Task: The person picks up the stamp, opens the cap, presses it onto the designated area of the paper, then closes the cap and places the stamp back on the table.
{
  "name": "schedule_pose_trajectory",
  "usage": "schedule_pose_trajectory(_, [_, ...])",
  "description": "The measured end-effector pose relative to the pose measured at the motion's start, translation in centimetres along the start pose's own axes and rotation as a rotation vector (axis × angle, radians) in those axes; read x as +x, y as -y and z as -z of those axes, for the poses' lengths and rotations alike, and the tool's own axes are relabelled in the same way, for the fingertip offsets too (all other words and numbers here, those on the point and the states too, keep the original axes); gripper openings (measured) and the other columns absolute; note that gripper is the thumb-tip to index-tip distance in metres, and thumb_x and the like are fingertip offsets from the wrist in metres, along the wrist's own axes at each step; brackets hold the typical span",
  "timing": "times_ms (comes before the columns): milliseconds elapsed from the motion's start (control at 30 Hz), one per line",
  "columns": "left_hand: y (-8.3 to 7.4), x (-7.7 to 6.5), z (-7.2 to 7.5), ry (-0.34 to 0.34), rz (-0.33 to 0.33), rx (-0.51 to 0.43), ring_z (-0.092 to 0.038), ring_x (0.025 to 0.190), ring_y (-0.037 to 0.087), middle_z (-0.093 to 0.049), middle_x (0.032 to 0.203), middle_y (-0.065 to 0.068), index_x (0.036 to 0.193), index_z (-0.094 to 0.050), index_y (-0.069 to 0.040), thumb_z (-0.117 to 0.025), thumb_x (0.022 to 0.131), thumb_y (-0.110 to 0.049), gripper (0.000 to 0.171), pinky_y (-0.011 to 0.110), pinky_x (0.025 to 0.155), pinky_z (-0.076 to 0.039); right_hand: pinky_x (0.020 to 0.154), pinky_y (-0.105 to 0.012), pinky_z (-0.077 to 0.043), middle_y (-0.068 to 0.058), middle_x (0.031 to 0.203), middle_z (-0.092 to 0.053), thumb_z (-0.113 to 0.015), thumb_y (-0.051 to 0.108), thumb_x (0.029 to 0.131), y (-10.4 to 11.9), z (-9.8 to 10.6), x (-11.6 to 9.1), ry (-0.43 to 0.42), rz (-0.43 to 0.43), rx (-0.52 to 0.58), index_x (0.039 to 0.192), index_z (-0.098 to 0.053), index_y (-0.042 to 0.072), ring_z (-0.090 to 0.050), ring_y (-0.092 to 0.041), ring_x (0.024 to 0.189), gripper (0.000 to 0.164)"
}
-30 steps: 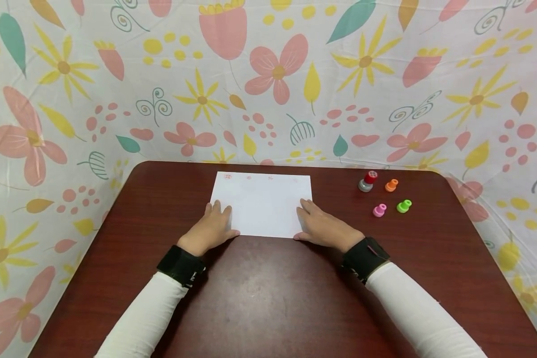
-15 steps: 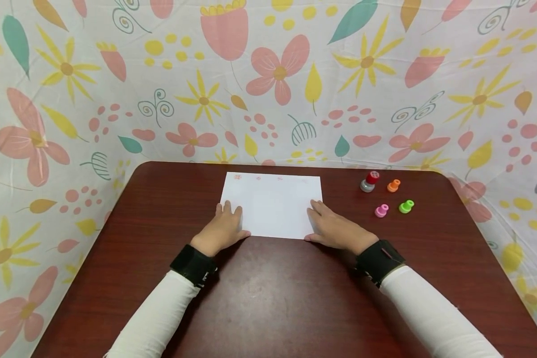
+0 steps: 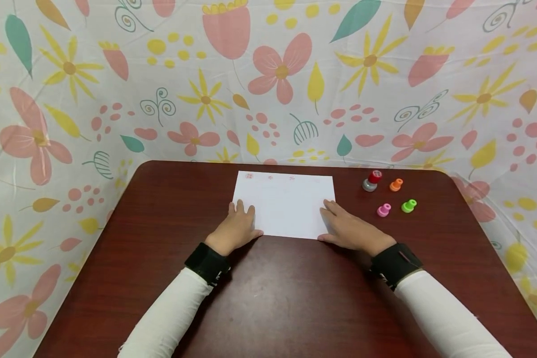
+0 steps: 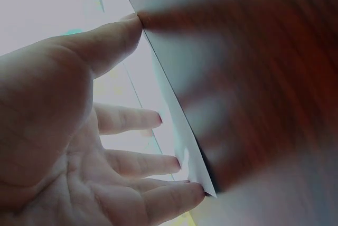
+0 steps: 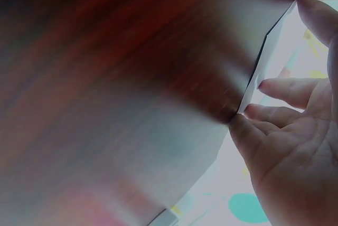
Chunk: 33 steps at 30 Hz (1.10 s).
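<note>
A white sheet of paper [image 3: 291, 204] lies flat on the dark wooden table, with small red printed marks along its far edge. My left hand [image 3: 233, 228] rests on its near left corner, fingers spread and the thumb at the near edge. At the opposite side my right hand [image 3: 355, 229] touches the near right corner in the same way, fingers extended. In the left wrist view the fingertips of the left hand [image 4: 105, 131] meet the edge of the paper [image 4: 182, 141]. The right wrist view has the right hand [image 5: 290, 131] with its fingertips along the paper's edge.
Right of the paper stand a red-and-grey stamp [image 3: 372, 181] and small knob-shaped pieces in orange [image 3: 396, 185], pink [image 3: 384, 210] and green [image 3: 409, 206]. Behind the table [image 3: 170, 199] hangs a flower-patterned cloth [image 3: 282, 124].
Both hands and the paper have slid to the right across the table, nearer to the stamp and the coloured pieces. The camera view has shifted slightly too.
</note>
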<state>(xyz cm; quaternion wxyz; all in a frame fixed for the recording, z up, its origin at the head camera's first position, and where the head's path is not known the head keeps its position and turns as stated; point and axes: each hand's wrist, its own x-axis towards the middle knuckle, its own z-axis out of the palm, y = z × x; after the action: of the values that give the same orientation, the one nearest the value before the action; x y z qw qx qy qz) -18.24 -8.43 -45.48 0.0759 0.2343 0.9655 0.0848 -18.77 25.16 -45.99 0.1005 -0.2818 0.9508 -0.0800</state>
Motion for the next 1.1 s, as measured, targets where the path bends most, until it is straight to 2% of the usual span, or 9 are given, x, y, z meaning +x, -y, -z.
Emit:
schedule_pose_trajectory(533, [-2.4, 1.2, -0.4, -0.010, -0.036, 0.092, -0.041, 0.142, 0.055, -0.050, 0.142, 0.042, 0.142, -0.050, 0.011, -0.067, 0.100, -0.044, 0.072, 0.063, 0.119, -0.034, 0.116, -0.059, -0.039, -0.026, 0.164, -0.031, -0.075, 0.045, 0.093, -2.1, 0.0, -1.9, 0.013, -0.043, 0.052, 0.155, -0.041, -0.002, -0.032, -0.043, 0.151, 0.085])
schedule_pose_trajectory(667, [-3.3, 1.4, -0.4, -0.009, -0.028, 0.100, -0.043, 0.141, 0.056, -0.048, 0.143, 0.042, 0.143, -0.050, 0.010, -0.067, 0.100, -0.044, 0.072, 0.059, 0.114, -0.043, 0.116, -0.060, -0.038, -0.026, 0.165, -0.030, -0.074, 0.045, 0.093, -2.6, 0.1, -2.5, 0.009, -0.049, 0.076, 0.155, -0.041, -0.002, -0.032, -0.043, 0.151, 0.085])
schedule_pose_trajectory(767, [-3.8, 1.5, -0.5, -0.017, -0.012, 0.077, -0.043, 0.139, 0.060, -0.046, 0.145, 0.044, 0.144, -0.050, 0.010, -0.067, 0.100, -0.044, 0.071, 0.054, 0.104, -0.054, 0.116, -0.061, -0.038, -0.026, 0.165, -0.029, -0.074, 0.045, 0.094, -3.1, 0.1, -2.9, 0.011, -0.054, 0.095, 0.156, -0.040, -0.001, -0.031, -0.044, 0.151, 0.085])
schedule_pose_trajectory(833, [-4.0, 1.6, -0.6, -0.023, -0.006, 0.074, -0.044, 0.137, 0.061, -0.045, 0.145, 0.044, 0.144, -0.051, 0.010, -0.068, 0.100, -0.044, 0.071, 0.052, 0.100, -0.057, 0.116, -0.062, -0.037, -0.026, 0.166, -0.028, -0.073, 0.046, 0.094, -3.3, 0.1, -3.1, 0.016, -0.053, 0.107, 0.156, -0.040, -0.001, -0.031, -0.044, 0.151, 0.085])
schedule_pose_trajectory(933, [-4.3, 1.6, -0.6, -0.035, -0.005, 0.077, -0.045, 0.135, 0.062, -0.046, 0.144, 0.044, 0.142, -0.052, 0.010, -0.068, 0.099, -0.044, 0.071, 0.050, 0.097, -0.058, 0.116, -0.062, -0.037, -0.026, 0.166, -0.027, -0.073, 0.045, 0.094, -3.6, 0.2, -3.2, 0.022, -0.052, 0.117, 0.156, -0.039, -0.001, -0.030, -0.044, 0.151, 0.084])
schedule_pose_trajectory(1100, [-4.4, 1.6, -0.8, -0.081, -0.036, 0.117, -0.049, 0.132, 0.061, -0.050, 0.140, 0.044, 0.138, -0.055, 0.011, -0.069, 0.099, -0.045, 0.070, 0.053, 0.102, -0.055, 0.116, -0.063, -0.037, -0.027, 0.165, -0.027, -0.075, 0.042, 0.094, -3.8, 0.3, -3.2, 0.020, -0.050, 0.130, 0.156, -0.040, -0.002, -0.030, -0.046, 0.151, 0.083])
